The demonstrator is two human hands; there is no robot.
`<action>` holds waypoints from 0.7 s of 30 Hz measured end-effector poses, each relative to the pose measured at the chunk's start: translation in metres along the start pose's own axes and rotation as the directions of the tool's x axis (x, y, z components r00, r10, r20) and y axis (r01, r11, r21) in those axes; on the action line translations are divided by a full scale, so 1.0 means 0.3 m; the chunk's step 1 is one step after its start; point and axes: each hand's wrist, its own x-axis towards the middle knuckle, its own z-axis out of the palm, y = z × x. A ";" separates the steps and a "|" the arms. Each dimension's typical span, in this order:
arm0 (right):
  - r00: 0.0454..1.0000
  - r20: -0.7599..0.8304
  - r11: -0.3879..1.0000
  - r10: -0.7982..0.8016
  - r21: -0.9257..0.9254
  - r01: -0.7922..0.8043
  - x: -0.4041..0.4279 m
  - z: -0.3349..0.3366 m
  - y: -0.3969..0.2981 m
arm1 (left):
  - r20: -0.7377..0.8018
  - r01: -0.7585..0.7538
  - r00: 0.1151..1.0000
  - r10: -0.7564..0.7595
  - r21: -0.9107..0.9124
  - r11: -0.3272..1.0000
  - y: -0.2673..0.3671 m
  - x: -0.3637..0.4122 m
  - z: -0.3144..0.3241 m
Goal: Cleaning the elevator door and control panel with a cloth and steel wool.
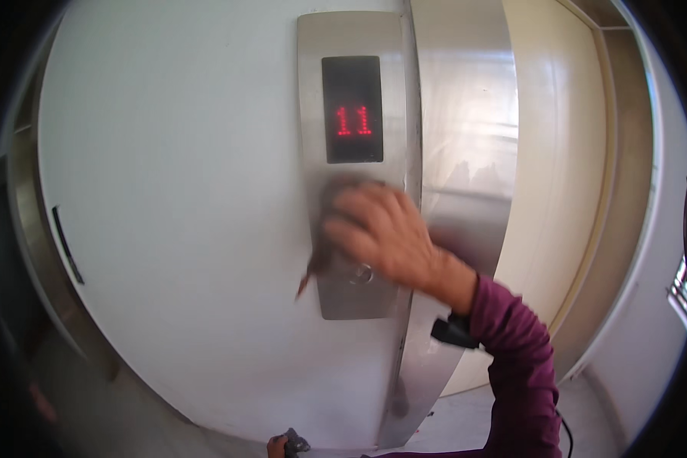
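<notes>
My right hand (386, 235), in a purple sleeve, presses a dark cloth (322, 252) against a brushed-metal elevator call panel (355, 309). The hand and cloth are blurred by motion. A pointed end of the cloth hangs past the panel's left edge. Above the hand is a dark display (352, 80) with red lit digits; just below it shows a round call button (361, 274). At the bottom edge, only part of my left hand (276, 446) is in view, around a crumpled grey cloth (296, 442).
White wall (177, 200) surrounds the panel's left side. To the right stand a shiny metal door frame (464, 114) and a cream-coloured door (555, 143). A black strap or device (453, 333) sits under my right forearm, and a black cable (567, 432) hangs beside the sleeve.
</notes>
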 end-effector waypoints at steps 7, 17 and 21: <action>0.925 -0.293 0.795 0.243 -0.486 -0.363 0.371 -0.047 0.365 | 0.091 0.083 0.994 -0.067 -0.184 0.979 -0.015 -0.073 -0.320; 0.966 0.111 0.951 0.232 -0.233 -0.202 0.054 0.055 0.046 | 0.019 -0.048 0.999 0.050 -0.072 0.996 -0.011 -0.018 -0.347; 0.940 0.192 0.954 0.281 -0.166 -0.251 0.088 0.013 0.004 | -0.009 0.105 0.994 -0.105 -0.028 0.994 -0.101 0.072 -0.431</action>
